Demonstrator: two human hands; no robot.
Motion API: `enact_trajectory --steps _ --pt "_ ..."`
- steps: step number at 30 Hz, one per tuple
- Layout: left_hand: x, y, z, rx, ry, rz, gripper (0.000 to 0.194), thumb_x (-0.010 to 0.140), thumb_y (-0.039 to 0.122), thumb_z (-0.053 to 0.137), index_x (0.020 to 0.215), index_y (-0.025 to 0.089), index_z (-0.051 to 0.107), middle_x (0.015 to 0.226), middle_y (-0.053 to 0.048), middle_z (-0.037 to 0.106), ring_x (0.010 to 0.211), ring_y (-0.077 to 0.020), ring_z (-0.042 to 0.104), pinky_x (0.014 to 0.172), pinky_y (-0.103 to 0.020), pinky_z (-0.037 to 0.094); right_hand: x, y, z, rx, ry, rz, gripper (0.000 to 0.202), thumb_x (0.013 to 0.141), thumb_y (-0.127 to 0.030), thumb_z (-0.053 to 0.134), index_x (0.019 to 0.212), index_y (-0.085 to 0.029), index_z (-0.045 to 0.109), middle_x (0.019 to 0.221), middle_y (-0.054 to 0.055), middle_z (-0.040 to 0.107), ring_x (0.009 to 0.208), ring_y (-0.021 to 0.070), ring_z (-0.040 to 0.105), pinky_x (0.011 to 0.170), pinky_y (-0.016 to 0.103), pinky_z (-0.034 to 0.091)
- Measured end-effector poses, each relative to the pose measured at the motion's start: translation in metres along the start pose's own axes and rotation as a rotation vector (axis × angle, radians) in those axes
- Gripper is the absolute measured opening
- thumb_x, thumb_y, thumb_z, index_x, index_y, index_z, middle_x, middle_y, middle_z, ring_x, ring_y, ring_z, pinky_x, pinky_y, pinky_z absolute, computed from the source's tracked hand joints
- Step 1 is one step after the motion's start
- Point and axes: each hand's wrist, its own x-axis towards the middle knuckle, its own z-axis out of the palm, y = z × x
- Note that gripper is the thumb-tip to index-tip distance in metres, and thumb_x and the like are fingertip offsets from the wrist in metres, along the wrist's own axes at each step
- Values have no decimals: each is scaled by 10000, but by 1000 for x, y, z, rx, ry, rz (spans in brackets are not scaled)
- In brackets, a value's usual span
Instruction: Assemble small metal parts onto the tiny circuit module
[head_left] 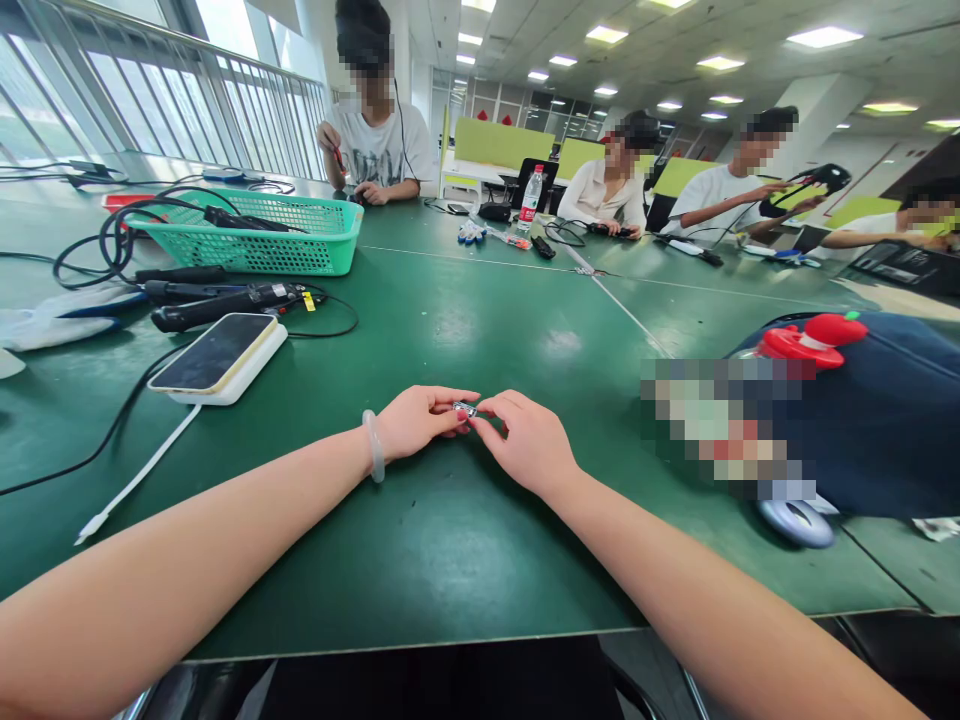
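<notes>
Both my hands meet over the middle of the green table point(450, 560). My left hand point(412, 422), with a pale bangle point(373, 446) at the wrist, pinches a small silvery piece with dark markings point(465, 408) between thumb and fingers. Its exact kind is too small to make out. From the other side my right hand point(529, 440) has its thumb and index fingertips closed at the right end of the same piece. The fingers hide part of it.
Left are a phone point(217, 352) on a white block, black electric screwdrivers point(225, 303) and a green basket point(277, 232) with cables. A dark blue bag point(885, 420) with a red-lidded container point(802, 345) lies right. A bottle point(531, 198) stands farther back; several people sit beyond.
</notes>
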Motion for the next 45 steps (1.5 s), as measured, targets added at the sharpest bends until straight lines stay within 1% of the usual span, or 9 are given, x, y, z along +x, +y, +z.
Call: enact_trajectory --steps 6,11,13,16,18,21,25,35,45 --pt "-2 -1 4 -216 -65 -38 342 723 253 697 1043 138 654 925 -62 693 798 -109 632 829 -279 505 1 -2 7 -100 -5 -104 259 898 -366 461 875 -186 646 834 49 654 750 151 583 675 278 374" --pt "3 -3 -11 -124 -40 14 303 713 224 690 996 122 657 937 -83 696 823 -140 650 839 -314 517 3 2 9 -104 19 -171 256 903 -371 461 915 -183 635 847 49 661 771 154 583 706 289 353" --pt "5 -1 -28 108 81 67 314 753 226 636 1054 136 639 1018 -102 684 848 -165 659 830 -335 521 4 5 7 -77 47 -126 240 895 -367 479 932 -188 635 854 37 663 757 142 582 707 281 356" --pt "6 4 -64 819 423 99 312 802 212 543 1095 181 643 1034 -92 685 942 -215 643 896 -350 475 5 11 4 -48 64 -32 214 889 -347 490 896 -199 645 793 10 655 675 122 563 673 269 356" --pt "4 7 -89 1199 599 -19 324 823 214 493 1108 185 645 1048 -117 682 1026 -269 609 909 -375 451 6 14 2 -38 45 15 220 895 -330 474 863 -204 650 753 2 644 627 114 543 648 266 351" --pt "-1 11 -119 1425 627 -272 336 803 182 500 1101 135 648 1047 -161 677 1048 -305 595 876 -361 450 7 15 1 -28 6 48 243 905 -319 451 832 -209 655 741 2 641 613 113 534 637 265 351" --pt "-6 12 -138 1440 581 -432 266 752 188 574 981 129 695 1055 -157 676 1060 -316 583 865 -334 444 5 15 -1 -24 -26 69 238 903 -321 452 840 -216 656 747 3 642 642 120 547 647 267 359" --pt "-6 13 -142 1268 761 -372 377 749 347 631 1065 144 671 1152 -180 621 1087 -356 551 862 -389 443 5 20 0 -15 -46 110 210 893 -295 451 856 -226 646 740 -3 636 658 126 551 645 265 372" --pt "-6 15 -135 1240 728 -366 263 773 301 562 948 165 704 1039 -154 672 1027 -342 572 829 -390 444 4 22 -2 0 -25 144 191 875 -264 455 867 -229 643 753 -7 645 664 129 557 633 260 385"
